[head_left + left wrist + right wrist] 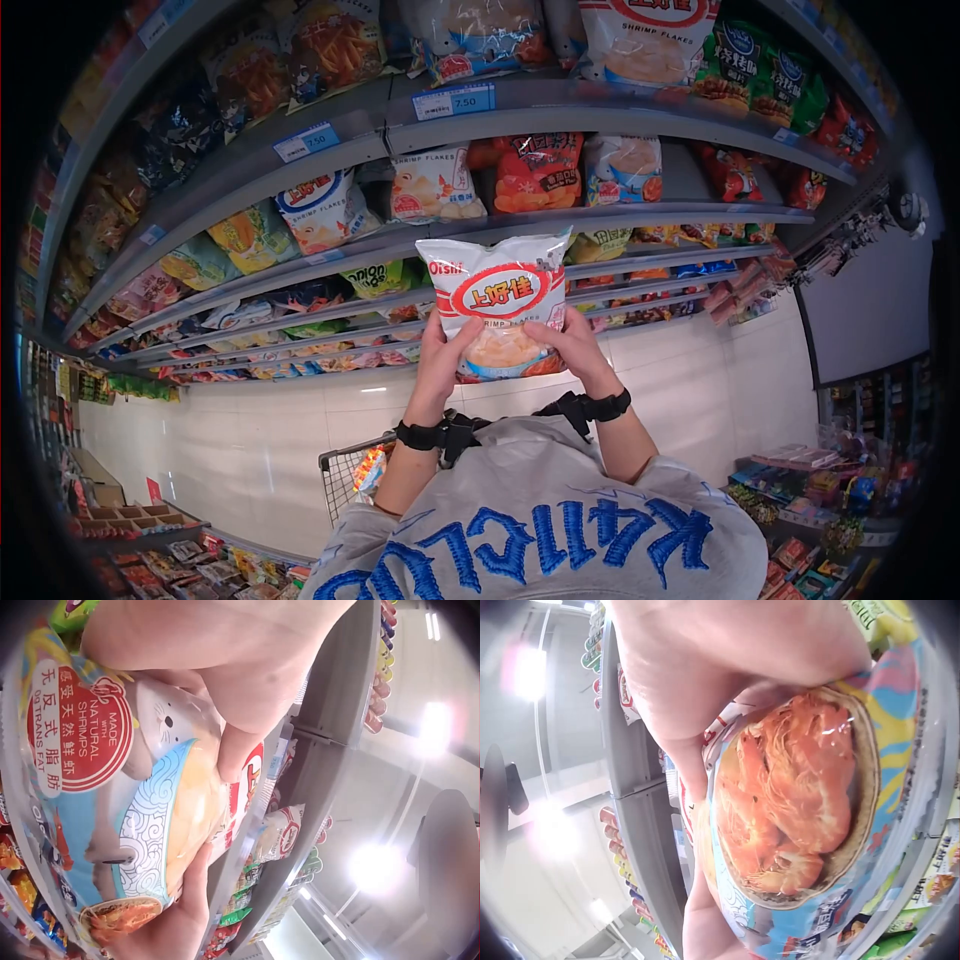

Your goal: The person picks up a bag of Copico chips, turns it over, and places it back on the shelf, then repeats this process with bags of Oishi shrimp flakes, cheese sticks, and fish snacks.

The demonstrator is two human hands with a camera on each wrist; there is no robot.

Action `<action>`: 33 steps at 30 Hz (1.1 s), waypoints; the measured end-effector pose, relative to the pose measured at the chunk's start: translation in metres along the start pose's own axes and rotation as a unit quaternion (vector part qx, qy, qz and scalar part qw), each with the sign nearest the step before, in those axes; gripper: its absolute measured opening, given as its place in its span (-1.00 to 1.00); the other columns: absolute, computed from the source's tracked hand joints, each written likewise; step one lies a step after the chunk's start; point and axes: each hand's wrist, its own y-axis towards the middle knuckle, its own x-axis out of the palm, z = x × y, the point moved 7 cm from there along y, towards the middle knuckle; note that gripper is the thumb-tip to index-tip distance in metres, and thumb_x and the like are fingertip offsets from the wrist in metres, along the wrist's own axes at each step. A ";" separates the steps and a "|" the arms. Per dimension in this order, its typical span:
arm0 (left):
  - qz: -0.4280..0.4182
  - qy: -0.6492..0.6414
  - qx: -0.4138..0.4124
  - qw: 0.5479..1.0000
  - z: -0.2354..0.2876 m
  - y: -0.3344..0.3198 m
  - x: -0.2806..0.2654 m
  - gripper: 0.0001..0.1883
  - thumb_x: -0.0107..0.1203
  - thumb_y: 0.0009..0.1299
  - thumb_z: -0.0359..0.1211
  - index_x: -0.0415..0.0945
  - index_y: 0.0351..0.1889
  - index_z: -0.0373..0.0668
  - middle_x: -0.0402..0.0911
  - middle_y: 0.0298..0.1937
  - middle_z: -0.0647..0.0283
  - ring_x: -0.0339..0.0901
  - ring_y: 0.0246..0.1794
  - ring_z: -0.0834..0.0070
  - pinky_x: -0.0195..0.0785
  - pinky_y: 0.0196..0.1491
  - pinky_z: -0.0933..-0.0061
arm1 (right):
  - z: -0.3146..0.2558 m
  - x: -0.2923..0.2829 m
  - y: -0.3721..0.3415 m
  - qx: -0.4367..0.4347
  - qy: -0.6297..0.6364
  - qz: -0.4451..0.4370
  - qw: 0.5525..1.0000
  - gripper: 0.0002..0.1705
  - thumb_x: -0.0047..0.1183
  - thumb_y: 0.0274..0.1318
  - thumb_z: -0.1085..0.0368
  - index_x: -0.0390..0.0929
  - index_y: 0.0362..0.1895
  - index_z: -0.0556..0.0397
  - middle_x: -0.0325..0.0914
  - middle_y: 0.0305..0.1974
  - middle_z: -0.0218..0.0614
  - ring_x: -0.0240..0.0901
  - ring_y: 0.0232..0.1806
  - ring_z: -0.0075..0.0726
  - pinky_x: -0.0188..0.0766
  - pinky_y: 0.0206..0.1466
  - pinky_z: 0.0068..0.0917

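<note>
A white and red bag of shrimp flakes [503, 292] is held upright in front of the shelves. The left hand [440, 358] grips its left side and the right hand [580, 350] its right side, thumbs on the front. In the left wrist view, the left hand [247, 667] holds the bag [150, 795], whose lower part shows a cartoon seal and a blue-patterned bowl. The right wrist view has the right hand [697, 682] against the bag [787, 802], where a picture of shrimps shows. The fingers behind the bag are hidden in the head view.
Shelves [560, 115] full of snack bags curve across the front, with price labels [455, 102] on their edges. A wire cart [345, 480] with a colourful packet [370, 470] stands at lower left. Low displays [200, 570] lie behind, and hanging goods [850, 230] are at the right.
</note>
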 end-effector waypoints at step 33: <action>-0.090 0.195 0.082 0.973 0.015 -0.020 -0.007 -0.53 0.29 0.36 -0.43 0.41 0.20 -0.26 0.60 0.10 0.25 0.51 0.09 0.55 0.34 0.18 0.42 | -0.032 -0.003 -0.024 -0.091 -0.216 -0.044 0.971 -0.38 0.48 -0.12 0.31 0.57 0.09 0.16 0.58 0.07 -0.30 0.50 0.06 -0.45 0.44 0.15 -0.45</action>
